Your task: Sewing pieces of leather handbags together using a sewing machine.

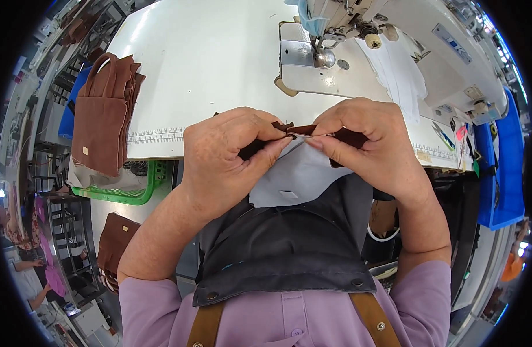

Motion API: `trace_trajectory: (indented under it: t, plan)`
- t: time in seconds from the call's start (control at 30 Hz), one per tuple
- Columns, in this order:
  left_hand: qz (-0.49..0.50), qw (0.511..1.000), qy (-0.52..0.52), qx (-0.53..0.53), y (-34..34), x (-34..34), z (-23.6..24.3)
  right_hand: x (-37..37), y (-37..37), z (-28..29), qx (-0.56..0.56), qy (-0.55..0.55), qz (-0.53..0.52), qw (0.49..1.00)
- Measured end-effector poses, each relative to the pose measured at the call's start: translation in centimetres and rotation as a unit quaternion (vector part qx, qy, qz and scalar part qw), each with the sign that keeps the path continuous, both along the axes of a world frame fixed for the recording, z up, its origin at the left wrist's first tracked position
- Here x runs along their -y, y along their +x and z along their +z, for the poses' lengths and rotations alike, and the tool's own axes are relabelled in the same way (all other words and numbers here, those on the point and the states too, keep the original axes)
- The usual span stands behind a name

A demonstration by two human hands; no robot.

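Close to the table's front edge, my left hand (pixel 222 153) and my right hand (pixel 370 136) pinch the upper edge of a brown bag piece (pixel 303 130). Its light grey lining side (pixel 295 173) hangs down over my dark apron, with a small pale tab on it. The fingertips of both hands are a short way apart along the dark folded edge. Much of the brown side is hidden behind my fingers.
A sewing machine (pixel 364 34) stands on the white table (pixel 208 63) at the far right. Stacked brown bag pieces (pixel 101 124) lie at the left, above a green basket (pixel 113 194). A blue bin (pixel 503 191) is on the right, near small snips (pixel 443 136).
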State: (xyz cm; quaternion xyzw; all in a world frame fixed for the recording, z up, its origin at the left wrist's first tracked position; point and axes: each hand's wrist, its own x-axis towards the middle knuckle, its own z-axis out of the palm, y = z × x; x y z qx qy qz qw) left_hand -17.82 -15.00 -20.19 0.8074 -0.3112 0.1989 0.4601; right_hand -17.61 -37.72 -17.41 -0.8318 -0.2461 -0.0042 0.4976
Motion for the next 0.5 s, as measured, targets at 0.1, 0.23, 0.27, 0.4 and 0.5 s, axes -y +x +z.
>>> trace_trajectory:
  t: [0.1,0.23,0.27,0.4,0.5]
  plan:
    - [0.006,1.000,0.004,-0.011,-0.3,-0.1,0.2,0.0,-0.1,-0.1,0.084,-0.037,0.004,0.996]
    - [0.014,0.997,0.059,0.036,-0.5,-0.5,0.9,0.0,-0.2,-0.3,0.142,-0.054,0.023,0.988]
    - [0.014,0.992,0.099,0.075,-0.5,-0.6,1.0,0.1,-0.1,-0.3,0.168,-0.061,0.031,0.983]
    - [0.014,0.988,0.105,0.112,-0.4,-0.9,0.8,0.2,0.1,-0.3,0.246,-0.091,0.054,0.963]
    - [0.001,0.987,0.097,0.129,-0.2,-1.1,1.0,0.2,0.1,-0.5,0.254,-0.103,0.056,0.960]
